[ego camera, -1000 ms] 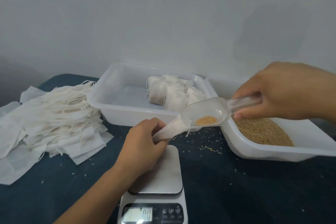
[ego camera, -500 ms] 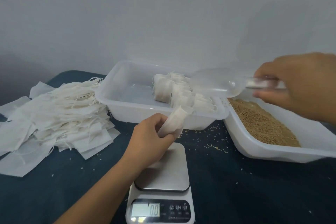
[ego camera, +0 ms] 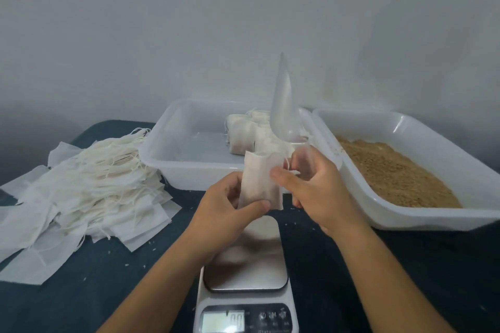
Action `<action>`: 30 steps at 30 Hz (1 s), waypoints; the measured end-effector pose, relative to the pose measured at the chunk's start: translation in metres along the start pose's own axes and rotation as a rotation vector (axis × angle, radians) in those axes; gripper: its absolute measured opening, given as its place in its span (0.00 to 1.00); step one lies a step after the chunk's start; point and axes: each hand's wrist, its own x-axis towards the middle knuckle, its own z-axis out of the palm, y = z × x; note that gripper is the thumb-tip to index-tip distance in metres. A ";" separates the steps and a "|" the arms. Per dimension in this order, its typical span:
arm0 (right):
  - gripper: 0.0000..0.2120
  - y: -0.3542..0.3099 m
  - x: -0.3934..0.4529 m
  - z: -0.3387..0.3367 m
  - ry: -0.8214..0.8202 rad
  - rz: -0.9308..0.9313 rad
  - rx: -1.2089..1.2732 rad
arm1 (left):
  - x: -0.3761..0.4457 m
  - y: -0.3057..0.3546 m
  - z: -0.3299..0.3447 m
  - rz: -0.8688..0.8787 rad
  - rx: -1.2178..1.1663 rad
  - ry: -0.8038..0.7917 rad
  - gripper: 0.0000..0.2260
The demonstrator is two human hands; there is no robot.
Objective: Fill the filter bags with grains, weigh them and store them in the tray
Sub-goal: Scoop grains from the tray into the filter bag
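Note:
A white filter bag (ego camera: 259,178) with grains in its lower part stands upright above the scale (ego camera: 246,265). My left hand (ego camera: 230,211) grips the bag's lower left side. My right hand (ego camera: 316,186) pinches the bag's right edge by the string and also holds the clear plastic scoop (ego camera: 282,105), whose empty bowl points straight up. The scale's plate is bare, and its display (ego camera: 224,320) shows zeros. Behind the bag, the storage tray (ego camera: 162,154) holds several filled bags (ego camera: 240,135) in its right half.
At the right, a white tray (ego camera: 405,213) holds brown grains (ego camera: 392,170). A loose pile of empty filter bags (ego camera: 89,189) with strings covers the left of the dark blue cloth. Stray grains lie scattered around the scale. A grey wall stands close behind.
My right hand swung the emptied scoop from over the grain tray back to the bag, tipping it upright. It now pinches the bag too. The bag has been turned upright.

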 end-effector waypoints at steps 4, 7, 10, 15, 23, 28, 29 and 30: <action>0.15 0.006 -0.004 -0.001 0.046 -0.053 0.035 | -0.001 -0.001 0.000 0.003 -0.049 -0.120 0.22; 0.15 0.005 -0.010 -0.006 0.058 -0.063 0.067 | -0.001 0.002 0.001 0.045 -0.059 -0.075 0.12; 0.17 0.003 -0.016 -0.007 0.043 -0.076 0.085 | -0.002 0.005 0.001 0.116 -0.028 0.004 0.05; 0.18 0.001 -0.026 -0.008 0.040 -0.068 0.028 | -0.008 0.009 -0.010 0.093 0.035 -0.040 0.11; 0.16 0.002 -0.039 -0.001 -0.149 0.001 -0.109 | -0.032 0.001 -0.040 -0.065 0.087 -0.210 0.03; 0.13 0.003 -0.042 0.009 -0.179 0.082 -0.139 | -0.033 0.000 -0.051 -0.117 0.218 -0.256 0.08; 0.12 0.003 -0.042 0.010 -0.171 0.090 -0.141 | -0.032 0.000 -0.052 -0.119 0.235 -0.254 0.06; 0.12 0.003 -0.043 0.011 -0.159 0.093 -0.140 | -0.033 0.000 -0.052 -0.119 0.247 -0.248 0.05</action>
